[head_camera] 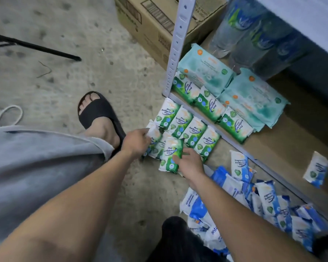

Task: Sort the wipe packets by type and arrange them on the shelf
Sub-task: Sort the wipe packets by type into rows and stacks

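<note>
Head view: at centre frame my left hand [135, 141] pinches one green packet [155, 136] and my right hand [190, 164] grips a second green packet [170, 154], long axis up-frame, with the shelf [284, 140] and its green row [208, 104] up-right, nearer my right.

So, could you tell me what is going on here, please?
A person is sorting wipe packets beside a low shelf. The left hand grips a green packet and the right hand holds a second green packet, both at the green row on the floor. Three shelved green packets, two teal packs and one blue packet lie on the shelf. A blue pile lies on the floor.
</note>
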Demonstrator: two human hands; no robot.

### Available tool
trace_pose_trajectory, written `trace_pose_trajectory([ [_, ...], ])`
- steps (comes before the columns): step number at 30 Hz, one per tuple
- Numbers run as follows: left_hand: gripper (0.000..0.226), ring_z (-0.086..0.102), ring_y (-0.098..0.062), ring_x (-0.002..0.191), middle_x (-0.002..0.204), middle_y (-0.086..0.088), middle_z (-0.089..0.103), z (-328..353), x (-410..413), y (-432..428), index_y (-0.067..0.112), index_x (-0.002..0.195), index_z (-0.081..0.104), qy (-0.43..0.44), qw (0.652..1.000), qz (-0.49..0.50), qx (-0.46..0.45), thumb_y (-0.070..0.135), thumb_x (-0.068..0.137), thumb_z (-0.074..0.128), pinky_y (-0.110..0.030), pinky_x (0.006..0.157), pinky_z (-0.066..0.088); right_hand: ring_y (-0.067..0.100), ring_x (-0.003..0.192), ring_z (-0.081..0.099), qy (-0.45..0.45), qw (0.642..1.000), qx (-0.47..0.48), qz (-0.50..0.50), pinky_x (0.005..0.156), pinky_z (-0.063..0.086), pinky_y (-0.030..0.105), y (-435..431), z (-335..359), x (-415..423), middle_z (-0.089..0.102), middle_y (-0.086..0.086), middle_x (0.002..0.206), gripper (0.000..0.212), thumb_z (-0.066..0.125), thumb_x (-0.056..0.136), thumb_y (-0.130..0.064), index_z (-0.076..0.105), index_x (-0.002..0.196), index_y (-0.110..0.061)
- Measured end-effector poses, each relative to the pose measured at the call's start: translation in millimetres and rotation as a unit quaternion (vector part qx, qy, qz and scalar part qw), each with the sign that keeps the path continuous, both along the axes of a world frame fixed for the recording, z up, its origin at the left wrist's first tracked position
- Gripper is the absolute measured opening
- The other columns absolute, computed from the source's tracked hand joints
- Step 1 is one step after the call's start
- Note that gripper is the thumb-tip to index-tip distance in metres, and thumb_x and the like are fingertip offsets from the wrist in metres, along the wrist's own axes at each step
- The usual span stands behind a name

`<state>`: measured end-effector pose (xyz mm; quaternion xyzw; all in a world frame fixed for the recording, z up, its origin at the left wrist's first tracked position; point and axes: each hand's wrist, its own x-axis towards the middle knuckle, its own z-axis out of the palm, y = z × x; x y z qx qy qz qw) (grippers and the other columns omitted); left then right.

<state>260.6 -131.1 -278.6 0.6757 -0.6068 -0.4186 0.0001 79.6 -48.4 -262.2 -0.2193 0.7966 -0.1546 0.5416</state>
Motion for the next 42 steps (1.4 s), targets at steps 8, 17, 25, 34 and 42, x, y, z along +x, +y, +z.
trace_pose_trajectory([
  [8,0.043,0.06,-0.035,0.107,0.113,-0.014,0.066,-29.2,3.7,2.6,0.021,0.128,0.065,-0.012,0.998,0.06,-0.026,0.021,0.084,0.065,-0.037,0.088,0.049,0.024,0.095,0.066,0.052,0.998,0.025,0.025,0.086,0.056,0.039,1.9,-27.6,17.3,0.059,-0.008,0.089,0.043,0.079,0.082,-0.02,0.049,0.113,-0.022],
  [17,0.037,0.064,-0.027,0.098,0.101,-0.001,0.073,-35.3,10.4,4.2,0.039,0.119,0.067,0.022,0.996,0.074,-0.037,0.032,0.083,0.064,-0.038,0.085,0.052,0.03,0.082,0.072,0.092,0.993,0.011,-0.068,0.077,0.06,0.047,-20.7,-56.0,52.4,0.07,0.002,0.083,0.041,0.083,0.074,-0.015,0.05,0.096,-0.025],
  [25,0.038,0.058,-0.034,0.107,0.113,-0.011,0.064,-26.5,0.1,4.0,0.019,0.124,0.06,-0.014,1.0,0.02,-0.004,0.024,0.087,0.06,-0.041,0.088,0.05,0.025,0.085,0.071,0.096,0.993,-0.025,-0.059,0.079,0.061,0.044,-13.7,-45.7,39.2,0.072,0.002,0.088,0.037,0.082,0.076,-0.013,0.058,0.101,-0.022],
  [34,0.048,0.05,-0.034,0.123,0.141,-0.006,0.052,32.0,-30.0,29.5,0.016,0.134,0.057,-0.086,0.988,-0.123,-0.042,0.028,0.088,0.063,-0.042,0.097,0.043,0.024,0.113,0.057,0.18,0.969,-0.071,0.152,0.088,0.05,0.034,19.5,22.4,-2.4,0.06,0.006,0.125,0.046,0.075,0.087,-0.025,0.055,0.129,-0.019],
  [42,0.053,0.052,-0.033,0.124,0.143,-0.006,0.051,71.6,-90.9,82.0,0.02,0.141,0.052,-0.094,0.965,-0.243,-0.033,0.037,0.092,0.063,-0.044,0.098,0.048,0.03,0.122,0.047,0.235,0.945,-0.047,0.221,0.094,0.049,0.041,88.0,67.2,-62.4,0.046,0.006,0.137,0.039,0.066,0.091,-0.026,0.056,0.128,-0.02],
])
